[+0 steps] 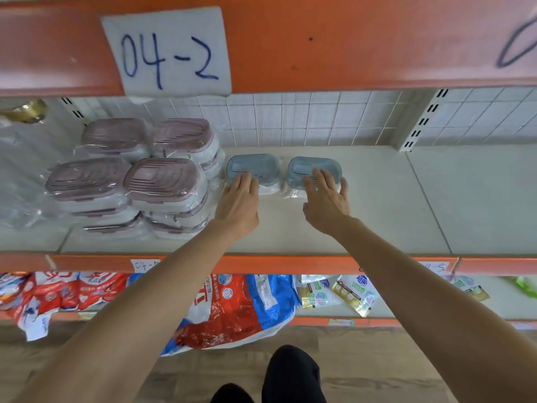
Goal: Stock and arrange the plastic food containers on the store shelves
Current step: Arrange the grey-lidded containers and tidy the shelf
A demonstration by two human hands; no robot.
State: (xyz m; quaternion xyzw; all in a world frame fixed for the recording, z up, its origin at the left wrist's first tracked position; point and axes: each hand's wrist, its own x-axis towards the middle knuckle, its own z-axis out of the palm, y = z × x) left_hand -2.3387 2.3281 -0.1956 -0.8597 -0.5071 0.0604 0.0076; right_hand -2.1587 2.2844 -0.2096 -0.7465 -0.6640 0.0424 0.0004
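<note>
Two blue-lidded plastic containers in clear wrap stand side by side on the grey shelf, close to the tiled back wall. My left hand lies with straight fingers on the near edge of the left blue container. My right hand rests on the right blue container, fingers on the lid and thumb around its right side. Left of them stand several stacks of pink-lidded containers, wrapped in plastic.
An orange shelf beam with a paper label "04-2" runs overhead. Clear bagged goods fill the far left. The lower shelf holds red and blue bags and small packets. My dark shoes stand on the wooden floor.
</note>
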